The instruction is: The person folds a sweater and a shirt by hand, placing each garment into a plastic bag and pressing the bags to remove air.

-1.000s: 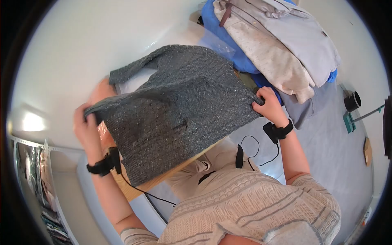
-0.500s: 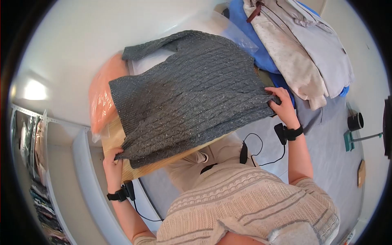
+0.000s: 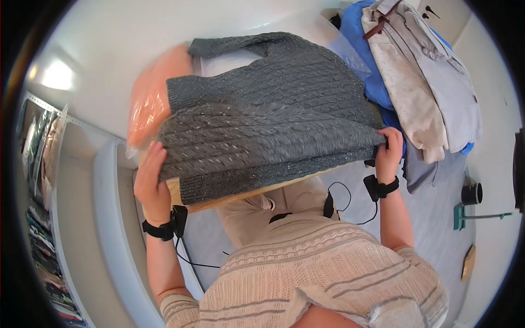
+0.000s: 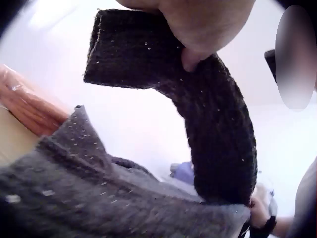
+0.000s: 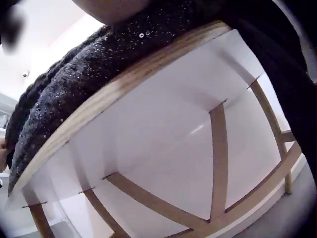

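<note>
A dark grey speckled knit sweater [image 3: 306,93] lies over a wooden tabletop, one sleeve stretched toward the back left. Its near layer is lifted and blurred between the hands. My left hand [image 3: 153,183] pinches that layer at the left; in the left wrist view the thumb of the hand [image 4: 208,25] presses on a raised band of dark knit [image 4: 223,124]. At the right end of the sweater, my right hand [image 3: 389,156] grips the edge. The right wrist view shows the knit [image 5: 74,84] along the table edge [image 5: 119,87], with only part of the hand [image 5: 114,7] visible.
An orange item in clear plastic [image 3: 150,95] lies at the back left. Piled light garments [image 3: 421,82] and a blue one stand at the right. Shelves with packed clothes [image 3: 41,229] are at the far left, a black cup [image 3: 471,193] at the right.
My left hand went from the sweater's raised left side to its near left corner, then rose with the near layer. My right hand stays at the right end. The view has shifted.
</note>
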The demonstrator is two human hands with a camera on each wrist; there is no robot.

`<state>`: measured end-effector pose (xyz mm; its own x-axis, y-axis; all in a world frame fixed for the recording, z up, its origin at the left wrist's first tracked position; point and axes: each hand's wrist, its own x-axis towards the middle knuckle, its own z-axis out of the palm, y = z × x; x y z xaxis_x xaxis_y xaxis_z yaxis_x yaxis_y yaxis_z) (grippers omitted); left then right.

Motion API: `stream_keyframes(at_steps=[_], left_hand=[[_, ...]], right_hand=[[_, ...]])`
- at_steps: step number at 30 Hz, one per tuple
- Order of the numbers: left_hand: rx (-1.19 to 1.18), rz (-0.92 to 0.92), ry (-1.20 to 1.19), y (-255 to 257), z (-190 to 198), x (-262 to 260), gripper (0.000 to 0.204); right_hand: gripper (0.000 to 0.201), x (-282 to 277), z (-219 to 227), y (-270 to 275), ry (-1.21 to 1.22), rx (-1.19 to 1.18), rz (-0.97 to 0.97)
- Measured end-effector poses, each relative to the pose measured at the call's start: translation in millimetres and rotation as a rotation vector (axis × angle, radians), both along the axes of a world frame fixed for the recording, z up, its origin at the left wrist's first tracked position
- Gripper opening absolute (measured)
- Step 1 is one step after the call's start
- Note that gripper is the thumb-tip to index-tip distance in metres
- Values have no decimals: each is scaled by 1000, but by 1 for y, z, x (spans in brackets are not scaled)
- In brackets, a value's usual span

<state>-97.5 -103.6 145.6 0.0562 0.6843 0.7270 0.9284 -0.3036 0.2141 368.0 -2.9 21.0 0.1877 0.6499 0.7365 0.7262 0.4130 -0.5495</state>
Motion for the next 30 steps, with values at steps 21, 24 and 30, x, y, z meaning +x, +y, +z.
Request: stream_keyframes(at_steps=[21, 24, 30], left_hand=[[-769, -21, 252, -26, -64, -1, 59], [-786, -53, 246, -31, -60, -2, 58], [-848, -102, 252, -48, -45, 6, 70]], right_hand=[[45, -47, 25, -32, -696, -363, 185], [44, -41, 24, -28, -655, -370, 208], [45, -40, 27, -25, -645, -414, 238]])
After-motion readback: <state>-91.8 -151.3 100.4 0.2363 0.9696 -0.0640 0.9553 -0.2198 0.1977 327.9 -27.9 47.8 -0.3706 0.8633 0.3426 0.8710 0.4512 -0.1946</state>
